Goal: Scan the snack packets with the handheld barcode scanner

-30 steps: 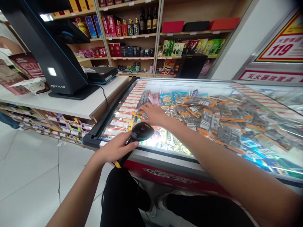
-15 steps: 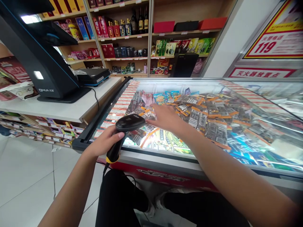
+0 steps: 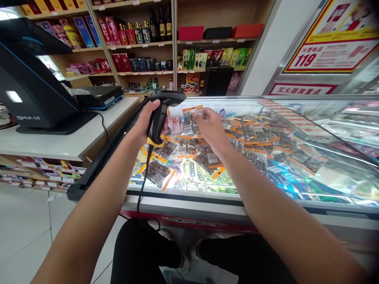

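My left hand point(image 3: 144, 121) is wrapped round the grip of a black barcode scanner point(image 3: 158, 118) with a yellow collar at its base. The scanner's head points right, over the freezer's left end. In my right hand point(image 3: 211, 127) is a clear snack packet point(image 3: 190, 120) with orange edges, pinched at its upper right and held upright just right of the scanner. Below both hands, many similar orange-edged packets point(image 3: 258, 135) lie heaped on the chest freezer point(image 3: 189, 200). A black cord point(image 3: 144, 179) hangs from the scanner.
A counter point(image 3: 59, 142) at the left carries a black checkout terminal point(image 3: 38, 86) and a flat black scale point(image 3: 99, 96). Shelves point(image 3: 142, 45) with bottles and boxes stand behind. Blue packs point(image 3: 286, 179) lie at the freezer's right part.
My left hand has raised the scanner up and away from me. My right hand has lifted one orange-edged packet from the heap. The view has shifted to the right.
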`<control>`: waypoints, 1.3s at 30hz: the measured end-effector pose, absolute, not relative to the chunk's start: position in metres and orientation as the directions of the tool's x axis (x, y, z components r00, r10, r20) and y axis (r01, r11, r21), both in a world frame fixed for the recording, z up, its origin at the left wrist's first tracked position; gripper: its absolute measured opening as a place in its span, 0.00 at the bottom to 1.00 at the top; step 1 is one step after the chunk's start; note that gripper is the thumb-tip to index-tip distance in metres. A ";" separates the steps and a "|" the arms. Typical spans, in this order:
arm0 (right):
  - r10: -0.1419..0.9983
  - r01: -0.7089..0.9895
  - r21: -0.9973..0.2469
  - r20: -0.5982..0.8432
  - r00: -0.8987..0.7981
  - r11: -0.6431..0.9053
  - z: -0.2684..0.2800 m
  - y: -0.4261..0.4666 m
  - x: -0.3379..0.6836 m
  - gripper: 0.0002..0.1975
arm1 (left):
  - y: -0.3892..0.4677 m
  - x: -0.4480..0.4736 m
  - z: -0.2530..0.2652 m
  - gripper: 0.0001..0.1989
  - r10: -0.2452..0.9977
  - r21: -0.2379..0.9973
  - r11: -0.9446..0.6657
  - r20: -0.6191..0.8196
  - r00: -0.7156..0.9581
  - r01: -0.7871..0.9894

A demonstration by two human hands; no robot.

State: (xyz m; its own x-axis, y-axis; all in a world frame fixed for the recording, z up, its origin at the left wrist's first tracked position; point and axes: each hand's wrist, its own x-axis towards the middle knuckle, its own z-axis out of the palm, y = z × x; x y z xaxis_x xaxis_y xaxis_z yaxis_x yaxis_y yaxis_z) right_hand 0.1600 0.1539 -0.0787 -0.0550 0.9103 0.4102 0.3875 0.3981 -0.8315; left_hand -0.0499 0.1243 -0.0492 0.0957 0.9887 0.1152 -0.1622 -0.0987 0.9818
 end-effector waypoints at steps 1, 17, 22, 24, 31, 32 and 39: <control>0.913 0.388 -0.838 0.408 -0.024 0.385 -0.078 0.157 0.163 0.12 | 0.123 -0.050 -0.053 0.25 0.989 0.984 -0.087 0.104 0.103 -0.157; 0.873 0.389 -0.805 0.487 0.000 0.449 -0.083 0.164 0.168 0.10 | 0.105 -0.041 -0.070 0.28 0.962 0.991 -0.071 0.099 0.255 -0.117; 0.868 0.387 -0.800 0.496 0.000 0.457 -0.087 0.170 0.169 0.08 | 0.106 -0.044 -0.072 0.28 0.957 0.992 -0.074 0.100 0.272 -0.105; 0.867 0.394 -0.798 0.498 0.007 0.456 -0.089 0.173 0.170 0.07 | 0.107 -0.044 -0.073 0.27 0.955 0.991 -0.085 0.111 0.274 -0.105; 0.872 0.395 -0.801 0.490 -0.001 0.450 -0.088 0.174 0.171 0.07 | 0.109 -0.046 -0.076 0.25 0.955 0.989 -0.092 0.121 0.270 -0.118; 0.873 0.401 -0.799 0.488 -0.001 0.448 -0.088 0.174 0.172 0.07 | 0.109 -0.047 -0.076 0.25 0.956 0.989 -0.089 0.118 0.269 -0.117; 0.883 0.432 -0.800 0.469 0.016 0.417 -0.088 0.177 0.171 0.08 | 0.108 -0.046 -0.076 0.25 0.947 0.987 -0.091 0.126 0.294 -0.131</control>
